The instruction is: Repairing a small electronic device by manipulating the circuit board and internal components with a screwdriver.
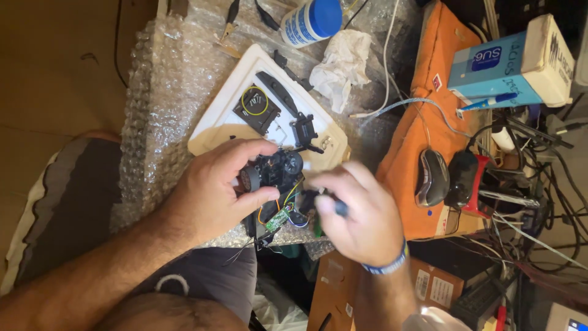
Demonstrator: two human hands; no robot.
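1. The left hand point(214, 187) clamps a small black device point(275, 171) with exposed wiring; thumb below, fingers curled over the top, so the grip is closed firmly around it.
2. The device sits at the near edge of the white tray point(223, 104), over a sheet of bubble wrap point(156, 92), with orange and yellow wires and a little green circuit board point(278, 219) hanging from its underside.
3. The right hand point(358, 214) is blurred; its fingers pinch a slim dark tool point(339, 208), its tip lost in the blur beside the device. The grip looks closed on the tool.
4. To do this well, I would judge: hold the device steady against the tray, keep the loose wires clear of the tool tip, and work with light pressure.
5. On the tray lie black plastic parts, one square piece point(256, 108) carrying a yellow ring.
6. Beyond the tray stands a white cylinder with a blue cap point(311, 21), blue print on its side.
7. Right of the tray, a pale blue and cream rectangular box point(511, 61) rests on an orange cloth point(429, 79), a blue pen point(490, 101) just under it.
8. A grey mouse point(432, 178) lies on that cloth, and a crumpled tissue point(340, 67) sits just right of the tray.
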